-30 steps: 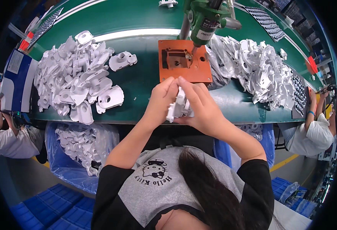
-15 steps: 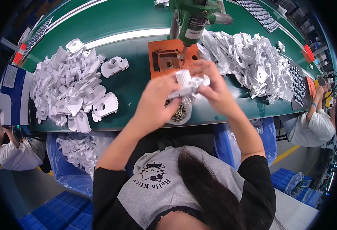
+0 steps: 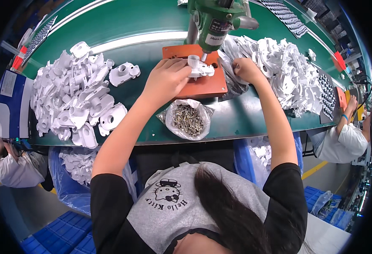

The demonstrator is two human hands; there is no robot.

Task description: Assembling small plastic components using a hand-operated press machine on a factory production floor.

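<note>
- Green bench [image 3: 236, 112], crossing the frame, carries everything within reach.
- White heaps at left [image 3: 74, 91] and right [image 3: 285, 76], apparently kept aside to free the middle.
- Green press [image 3: 213, 25], upper centre, above the orange block [image 3: 207, 86].
- Left hand [image 3: 167, 78] pinches the white part [image 3: 201, 70] over the block, centre, probably steadying it; right hand [image 3: 246, 70] curled right of it, contents untellable.
- Screws [image 3: 187, 118], bagged below centre, seemingly for easy picking.
</note>
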